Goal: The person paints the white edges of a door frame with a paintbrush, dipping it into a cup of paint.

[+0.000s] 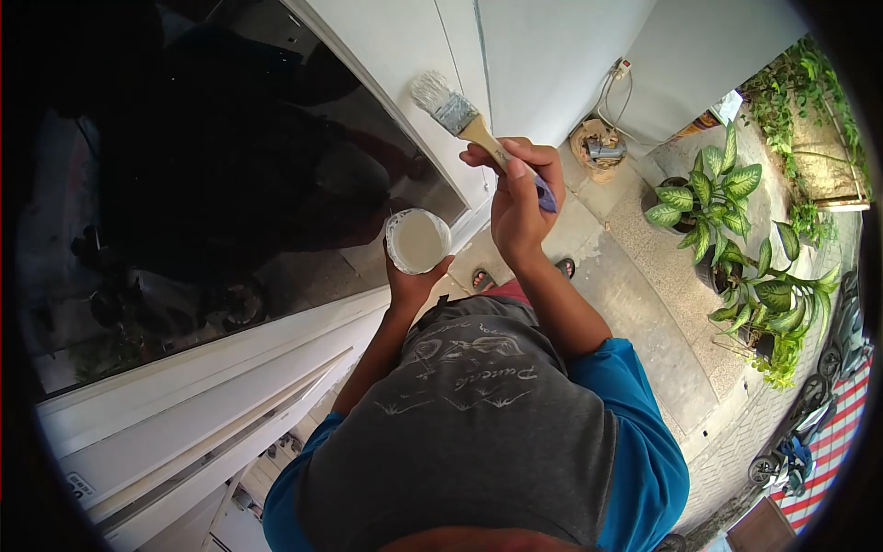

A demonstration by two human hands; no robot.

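Note:
In my right hand (524,198) is a paintbrush (480,133), gripped by its wooden handle with the purple end near my palm. White paint coats its bristles, which are at the white wall panel (441,46) beside the dark window. My left hand (409,281) is wrapped round a tub of white paint (418,241), held upright at waist height with paint smeared on its rim. The tub is close to the window's lower right corner, below and left of the brush.
Dark window glass (230,184) fills the left side, with a white ledge (212,359) under it. On the tiled floor (635,294) stand potted plants (708,193) at the right. A brown bag (600,152) lies by the wall near a cable (612,92). Motorbikes (805,414) are parked beyond.

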